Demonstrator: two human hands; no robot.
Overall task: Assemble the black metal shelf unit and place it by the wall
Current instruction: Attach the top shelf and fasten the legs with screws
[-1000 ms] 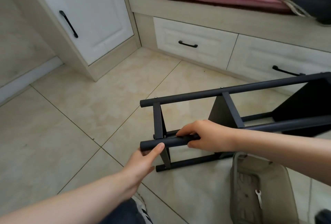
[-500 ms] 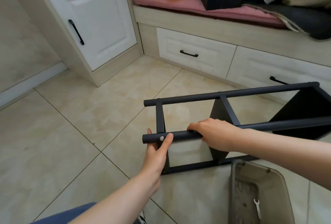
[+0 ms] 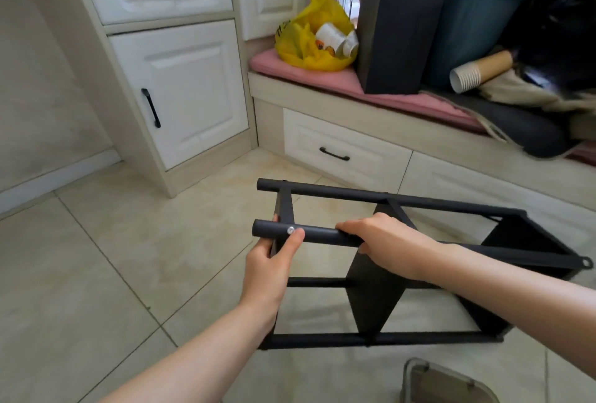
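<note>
The black metal shelf unit (image 3: 380, 339) lies on its side on the tiled floor, its round posts running left to right and its flat shelf panels standing on edge. My left hand (image 3: 274, 265) grips the near upper post at its left end, thumb beside a silver screw (image 3: 291, 230). My right hand (image 3: 383, 243) grips the same post a little further right, fingers curled over the top. A small ring sticks out at the frame's right end.
White cabinets (image 3: 190, 93) stand at the back left. A window bench with drawers (image 3: 342, 151) carries a pink cushion, a yellow bag (image 3: 309, 38), a black panel (image 3: 400, 22) and paper cups. A grey plastic bin (image 3: 445, 385) sits on the floor by the bottom edge.
My left hand has closed round the post end. The shelf unit has tipped up and come nearer, and my view has lifted, showing more of the cabinets and the bench.
</note>
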